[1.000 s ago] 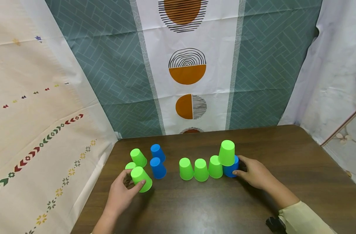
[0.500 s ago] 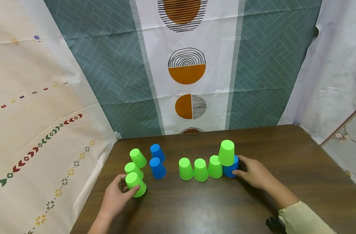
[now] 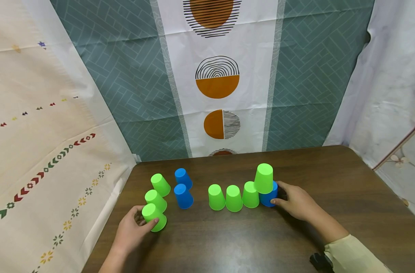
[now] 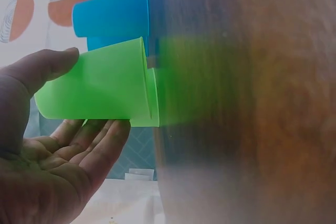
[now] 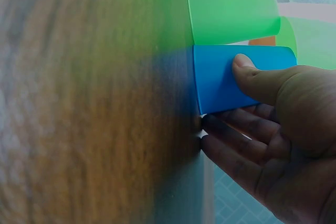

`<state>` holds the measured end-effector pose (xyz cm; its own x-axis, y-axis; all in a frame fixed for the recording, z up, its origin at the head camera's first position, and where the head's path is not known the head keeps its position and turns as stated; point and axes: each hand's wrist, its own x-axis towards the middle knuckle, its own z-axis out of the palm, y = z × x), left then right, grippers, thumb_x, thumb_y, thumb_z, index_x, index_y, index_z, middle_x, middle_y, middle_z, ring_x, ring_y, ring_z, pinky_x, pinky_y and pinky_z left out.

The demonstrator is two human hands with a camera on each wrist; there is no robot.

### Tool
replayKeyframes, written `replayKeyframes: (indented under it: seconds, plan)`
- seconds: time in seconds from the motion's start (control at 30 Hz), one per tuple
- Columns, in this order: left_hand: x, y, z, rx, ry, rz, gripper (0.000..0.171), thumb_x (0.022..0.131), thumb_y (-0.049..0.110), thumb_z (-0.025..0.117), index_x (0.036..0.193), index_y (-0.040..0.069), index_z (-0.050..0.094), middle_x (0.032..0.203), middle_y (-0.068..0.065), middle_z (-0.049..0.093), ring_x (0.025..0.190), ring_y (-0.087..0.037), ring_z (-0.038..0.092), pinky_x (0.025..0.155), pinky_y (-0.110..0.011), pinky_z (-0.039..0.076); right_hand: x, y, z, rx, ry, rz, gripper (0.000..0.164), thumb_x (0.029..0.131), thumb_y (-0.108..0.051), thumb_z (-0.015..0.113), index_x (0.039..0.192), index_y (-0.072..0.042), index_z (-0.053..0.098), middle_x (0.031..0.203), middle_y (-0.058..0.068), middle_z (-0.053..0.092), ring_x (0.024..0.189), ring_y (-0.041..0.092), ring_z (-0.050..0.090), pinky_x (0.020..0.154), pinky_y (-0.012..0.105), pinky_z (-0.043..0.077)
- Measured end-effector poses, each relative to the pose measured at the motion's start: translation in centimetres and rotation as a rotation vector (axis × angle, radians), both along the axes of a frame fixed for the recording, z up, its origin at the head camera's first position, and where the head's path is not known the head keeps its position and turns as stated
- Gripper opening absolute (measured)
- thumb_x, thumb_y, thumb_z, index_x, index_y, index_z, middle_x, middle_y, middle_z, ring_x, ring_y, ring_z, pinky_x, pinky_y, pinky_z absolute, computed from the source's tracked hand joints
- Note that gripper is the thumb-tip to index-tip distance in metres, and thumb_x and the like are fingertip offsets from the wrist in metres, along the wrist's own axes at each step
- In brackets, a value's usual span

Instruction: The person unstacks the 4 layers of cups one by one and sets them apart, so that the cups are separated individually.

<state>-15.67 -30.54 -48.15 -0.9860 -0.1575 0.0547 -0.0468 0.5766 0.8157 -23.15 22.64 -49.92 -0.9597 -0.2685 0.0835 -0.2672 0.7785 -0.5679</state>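
Observation:
My left hand (image 3: 129, 230) grips an upside-down green cup (image 3: 154, 217) between thumb and fingers. In the left wrist view its rim looks close to the table, but I cannot tell whether it touches. Just behind it stand two more green cups, a near one (image 3: 156, 200) and a far one (image 3: 160, 184). My right hand (image 3: 297, 201) holds an upside-down blue cup (image 3: 269, 198) at the right end of a row, thumb (image 5: 244, 62) on its side. Another green cup (image 3: 263, 177) sits on top, over the blue cup and the green cup (image 3: 250, 195) beside it.
Two blue cups, one nearer (image 3: 184, 196) and one behind (image 3: 183, 178), stand right of the left-hand green cups. Two green cups (image 3: 216, 197) continue the row leftward. All stand on a brown wooden table (image 3: 207, 242), with patterned cloths (image 3: 296, 76) hanging behind.
My left hand has moved left and toward me with its green cup, away from the blue cups. The green cup behind it now shows more fully. My right hand has stayed put.

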Motion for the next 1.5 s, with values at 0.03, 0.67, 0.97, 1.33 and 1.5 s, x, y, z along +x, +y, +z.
replayKeyframes:
  seconds: [0.03, 0.67, 0.97, 1.33, 1.5]
  plan:
    - [-0.02, -0.04, -0.01, -0.005, -0.003, -0.001, 0.057, 0.086, 0.019, 0.089, 0.129, -0.002, 0.058, 0.129, -0.024, 0.067, 0.122, -0.037, 0.066, 0.098, -0.035, 0.057, 0.0, -0.02, -0.01, 0.0, -0.001, 0.0, 0.073, 0.094, -0.036, 0.08, 0.149, 0.001, 0.052, 0.135, 0.021, 0.066, 0.124, 0.047, 0.062, 0.098, 0.067, 0.051]
    - [-0.08, -0.21, -0.05, 0.003, -0.017, -0.053, 0.058, 0.086, 0.009, 0.088, 0.13, -0.009, 0.055, 0.13, -0.029, 0.066, 0.124, -0.04, 0.065, 0.099, -0.039, 0.057, -0.13, 0.06, -0.12, 0.002, 0.006, 0.003, 0.072, 0.094, -0.035, 0.081, 0.148, 0.002, 0.052, 0.134, 0.022, 0.067, 0.124, 0.048, 0.062, 0.099, 0.068, 0.05]
    - [-0.11, -0.15, 0.06, -0.008, -0.035, -0.044, 0.058, 0.086, 0.01, 0.088, 0.129, -0.008, 0.055, 0.128, -0.026, 0.068, 0.122, -0.038, 0.066, 0.098, -0.036, 0.058, -0.03, -0.02, 0.16, 0.006, 0.0, -0.002, 0.072, 0.095, -0.034, 0.08, 0.149, 0.003, 0.051, 0.134, 0.024, 0.066, 0.125, 0.048, 0.061, 0.098, 0.068, 0.05]
    - [-0.19, -0.12, 0.02, -0.023, -0.028, -0.05, 0.059, 0.085, 0.011, 0.089, 0.128, -0.009, 0.055, 0.127, -0.028, 0.068, 0.119, -0.039, 0.068, 0.095, -0.039, 0.059, 0.15, -0.16, 0.37, -0.001, -0.016, -0.006, 0.072, 0.095, -0.034, 0.08, 0.15, 0.004, 0.05, 0.135, 0.025, 0.065, 0.125, 0.049, 0.061, 0.099, 0.069, 0.05]
    - [-0.2, -0.12, 0.06, -0.041, -0.029, -0.049, 0.059, 0.085, 0.012, 0.089, 0.128, -0.009, 0.055, 0.126, -0.028, 0.069, 0.118, -0.039, 0.068, 0.095, -0.04, 0.059, 0.16, -0.15, 0.37, 0.002, -0.014, -0.005, 0.073, 0.095, -0.035, 0.079, 0.15, 0.004, 0.05, 0.136, 0.025, 0.065, 0.126, 0.049, 0.06, 0.099, 0.069, 0.049]
